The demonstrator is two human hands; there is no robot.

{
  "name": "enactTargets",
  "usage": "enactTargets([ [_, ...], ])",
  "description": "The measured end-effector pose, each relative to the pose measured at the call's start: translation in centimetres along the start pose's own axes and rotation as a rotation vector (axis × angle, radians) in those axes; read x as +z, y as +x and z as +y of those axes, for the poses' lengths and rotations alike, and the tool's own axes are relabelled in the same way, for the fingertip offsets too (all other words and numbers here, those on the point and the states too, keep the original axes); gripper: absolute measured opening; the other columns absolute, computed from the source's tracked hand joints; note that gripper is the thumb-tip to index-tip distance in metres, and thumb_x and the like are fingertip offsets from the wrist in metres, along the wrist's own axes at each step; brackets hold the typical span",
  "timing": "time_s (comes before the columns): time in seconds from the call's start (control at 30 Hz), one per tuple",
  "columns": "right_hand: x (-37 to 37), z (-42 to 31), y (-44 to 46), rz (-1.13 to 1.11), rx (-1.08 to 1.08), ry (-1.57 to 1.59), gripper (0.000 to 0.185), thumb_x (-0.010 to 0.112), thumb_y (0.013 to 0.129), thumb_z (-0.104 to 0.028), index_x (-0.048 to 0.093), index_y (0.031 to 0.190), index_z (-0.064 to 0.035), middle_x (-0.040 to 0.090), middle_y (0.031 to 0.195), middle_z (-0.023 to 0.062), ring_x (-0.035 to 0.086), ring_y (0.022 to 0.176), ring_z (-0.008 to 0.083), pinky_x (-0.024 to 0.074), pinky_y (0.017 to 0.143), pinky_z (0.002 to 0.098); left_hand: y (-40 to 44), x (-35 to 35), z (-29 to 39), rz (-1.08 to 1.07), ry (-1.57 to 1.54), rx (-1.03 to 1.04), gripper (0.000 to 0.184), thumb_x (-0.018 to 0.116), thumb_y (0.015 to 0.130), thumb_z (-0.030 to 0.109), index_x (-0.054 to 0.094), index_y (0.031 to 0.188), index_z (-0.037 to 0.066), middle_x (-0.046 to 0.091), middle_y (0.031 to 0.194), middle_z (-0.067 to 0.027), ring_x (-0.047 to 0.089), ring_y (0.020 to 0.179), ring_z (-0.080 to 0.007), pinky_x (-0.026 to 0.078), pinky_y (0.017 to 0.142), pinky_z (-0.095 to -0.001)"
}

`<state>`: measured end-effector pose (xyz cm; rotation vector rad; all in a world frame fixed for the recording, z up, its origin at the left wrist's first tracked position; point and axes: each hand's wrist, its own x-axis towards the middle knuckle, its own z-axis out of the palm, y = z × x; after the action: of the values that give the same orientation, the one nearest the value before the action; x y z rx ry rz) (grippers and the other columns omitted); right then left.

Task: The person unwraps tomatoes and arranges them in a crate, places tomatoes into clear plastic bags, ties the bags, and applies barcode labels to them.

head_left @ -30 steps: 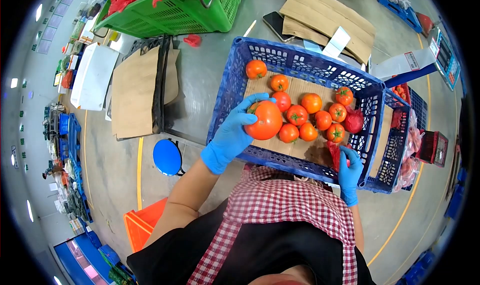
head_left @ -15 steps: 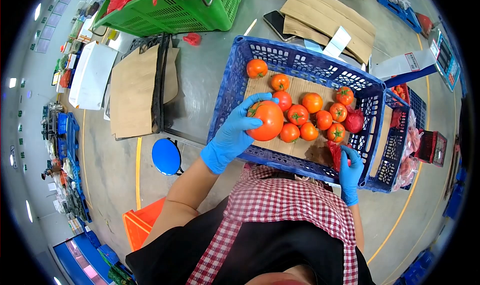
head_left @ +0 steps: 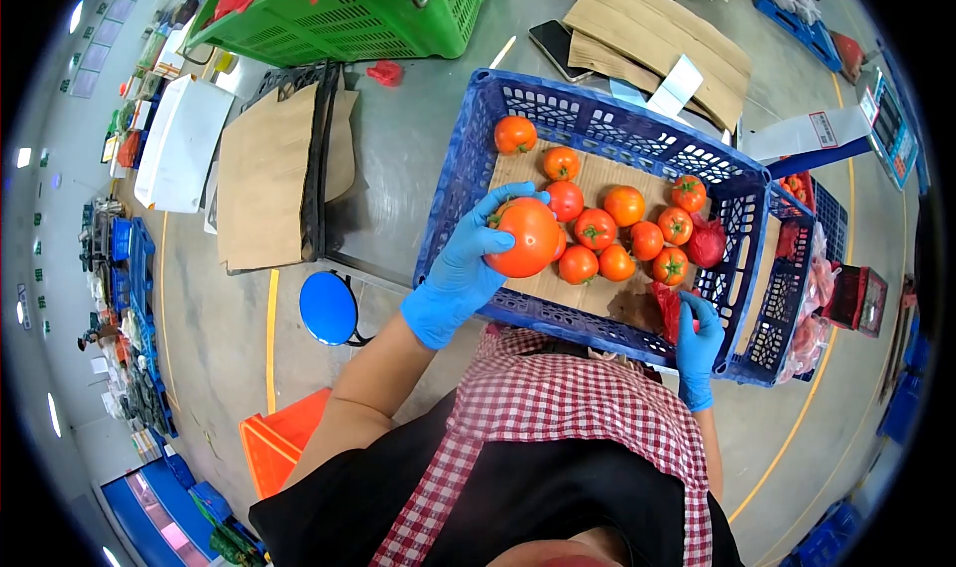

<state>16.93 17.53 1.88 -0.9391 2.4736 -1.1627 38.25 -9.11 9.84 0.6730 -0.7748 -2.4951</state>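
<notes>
My left hand (head_left: 463,263), in a blue glove, is wrapped round a large tomato (head_left: 528,236) and holds it above the left part of a blue plastic crate (head_left: 478,119). Several other tomatoes (head_left: 624,206) lie on a cardboard sheet in the crate, most of them towards its middle and right. My right hand (head_left: 701,340), also gloved, is at the crate's near right edge, its fingers pinched on a crumpled red plastic bag (head_left: 666,308). A dark red bundle (head_left: 707,243) rests by the crate's right wall.
A green crate (head_left: 349,21) with red bags stands at the back left of the metal table (head_left: 398,159). Cardboard sheets (head_left: 269,179) lean at the left; more cardboard (head_left: 662,39) and a phone (head_left: 558,49) lie behind the crate. A scale display (head_left: 891,129) rises at the right.
The large tomato in my left hand has turned and shifted slightly left. My right hand and the red bag stay almost where they were.
</notes>
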Motion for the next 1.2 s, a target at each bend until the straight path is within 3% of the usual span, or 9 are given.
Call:
enactTargets([
  [0.33, 0.3, 0.5, -0.1, 0.006, -0.014, -0.023, 0.016, 0.057, 0.082, -0.003, 0.065, 0.095, 0.0012, 0.064, 0.088, 0.0121, 0.061, 0.082, 0.0197, 0.0465, 0.077, 0.0284, -1.2, 0.9, 0.6, -0.07, 0.162, 0.034, 0.075, 0.068, 0.062, 0.01, 0.037, 0.131, 0.005, 0.043, 0.131, -0.0145, 0.045, 0.12, -0.026, 0.04, 0.1, -0.0385],
  [0.63, 0.2, 0.3, 0.0, 0.012, -0.016, -0.023, 0.015, 0.057, 0.082, -0.003, 0.065, 0.094, 0.0004, 0.064, 0.087, 0.0109, 0.061, 0.081, 0.0189, 0.0467, 0.077, 0.0283, -1.7, 1.5, 1.1, -0.079, 0.351, 0.116, 0.074, 0.069, 0.06, 0.006, 0.04, 0.128, 0.004, 0.045, 0.128, -0.0114, 0.047, 0.117, -0.0217, 0.04, 0.099, -0.0355],
  [1.03, 0.6, 0.5, -0.1, 0.023, -0.014, -0.027, 0.014, 0.057, 0.083, -0.003, 0.065, 0.094, 0.0008, 0.064, 0.088, 0.0107, 0.061, 0.082, 0.0178, 0.0467, 0.076, 0.0283, -1.8, 1.1, 1.0, -0.1, 0.362, 0.111, 0.07, 0.069, 0.06, 0.003, 0.043, 0.125, 0.004, 0.046, 0.126, -0.0108, 0.048, 0.115, -0.022, 0.041, 0.098, -0.0346],
  [1.13, 0.4, 0.8, -0.5, 0.029, 0.002, -0.025, 0.014, 0.058, 0.083, -0.003, 0.065, 0.094, 0.0012, 0.065, 0.087, 0.0109, 0.06, 0.082, 0.0169, 0.0466, 0.077, 0.0282, -1.9, 0.7, 1.3, -0.042, 0.356, 0.105, 0.064, 0.066, 0.067, 0.01, 0.042, 0.127, 0.004, 0.047, 0.125, -0.0122, 0.048, 0.116, -0.0248, 0.042, 0.098, -0.0376],
  [1.2, 0.9, 1.1, -0.7, 0.031, -0.014, 0.001, 0.013, 0.058, 0.084, -0.004, 0.065, 0.093, 0.0023, 0.065, 0.087, 0.0108, 0.06, 0.083, 0.0158, 0.0464, 0.077, 0.028, -2.4, -0.1, 2.7, 0.012, 0.01, 0.071, 0.06, 0.063, 0.074, 0.019, 0.041, 0.128, 0.005, 0.047, 0.125, -0.0141, 0.049, 0.115, -0.0269, 0.045, 0.095, -0.0402],
])
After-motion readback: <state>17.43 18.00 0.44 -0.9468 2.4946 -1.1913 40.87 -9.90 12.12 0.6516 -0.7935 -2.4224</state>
